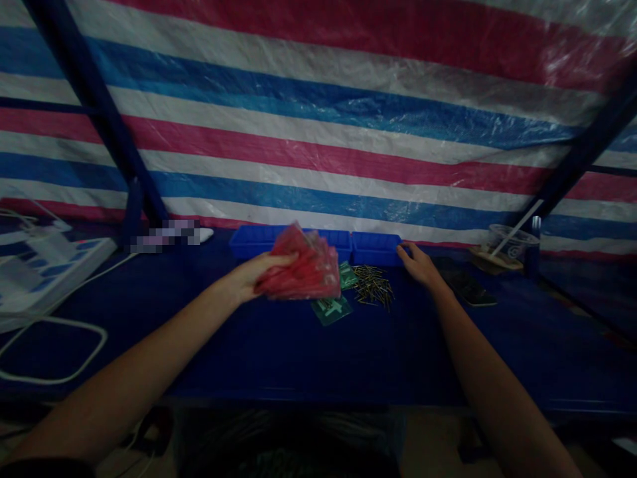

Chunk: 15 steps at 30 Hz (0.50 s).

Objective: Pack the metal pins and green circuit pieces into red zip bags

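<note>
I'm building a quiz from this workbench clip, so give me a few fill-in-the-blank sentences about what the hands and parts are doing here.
1. The left hand holds a bunch of ____ plastic bags.
2. The right hand rests against a ____ tray at the back of the table.
3. Between the hands, beside the green circuit boards, lies a loose pile of metal ____.
4. A plastic cup holding a ____ stands at the far right.

Missing words: red; blue; pins; straw
</note>
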### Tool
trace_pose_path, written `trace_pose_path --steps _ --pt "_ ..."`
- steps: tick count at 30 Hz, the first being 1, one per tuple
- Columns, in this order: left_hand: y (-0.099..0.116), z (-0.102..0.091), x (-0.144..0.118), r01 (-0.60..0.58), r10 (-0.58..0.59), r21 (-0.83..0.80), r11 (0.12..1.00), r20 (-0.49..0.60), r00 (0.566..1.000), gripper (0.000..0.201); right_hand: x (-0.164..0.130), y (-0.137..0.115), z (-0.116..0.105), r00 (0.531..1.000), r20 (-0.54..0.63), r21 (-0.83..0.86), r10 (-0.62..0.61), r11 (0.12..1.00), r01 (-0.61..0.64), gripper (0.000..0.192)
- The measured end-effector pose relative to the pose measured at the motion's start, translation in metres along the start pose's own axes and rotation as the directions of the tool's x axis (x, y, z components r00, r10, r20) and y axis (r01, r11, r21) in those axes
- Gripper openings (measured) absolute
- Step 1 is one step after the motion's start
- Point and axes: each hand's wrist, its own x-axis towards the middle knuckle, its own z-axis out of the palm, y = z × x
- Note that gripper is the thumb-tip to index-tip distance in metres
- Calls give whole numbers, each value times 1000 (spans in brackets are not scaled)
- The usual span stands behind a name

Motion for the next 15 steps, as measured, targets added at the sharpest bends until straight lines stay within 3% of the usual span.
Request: trace_pose_path --steps 1,2,4,6,9,12,15 --pt "-5 7 1 23 -26 39 999 93 995 53 0 0 0 1000 3 -1 -4 1000 4 42" --pt "-10 13 3 29 -43 117 993 121 992 56 1 0 0 1000 6 -3 -6 1000 6 42" --pt "-19 20 6 15 -10 336 942 -17 1000 70 1 1 0 1000 17 -12 -6 1000 6 43" --pt "-25 21 10 -12 138 523 852 -203 970 89 1 0 0 1000 24 -24 -3 1000 3 43" --pt "-24 20 13 -121 356 632 765 -258 898 103 2 1 1 1000 27 -42 -5 999 6 43" --pt "-9 23 0 -178 435 628 757 -282 855 86 3 2 2 1000 6 -58 -31 998 31 44" --pt "9 31 -42 -240 452 560 793 -276 848 43 7 4 3 998 -24 -72 -65 995 63 44"
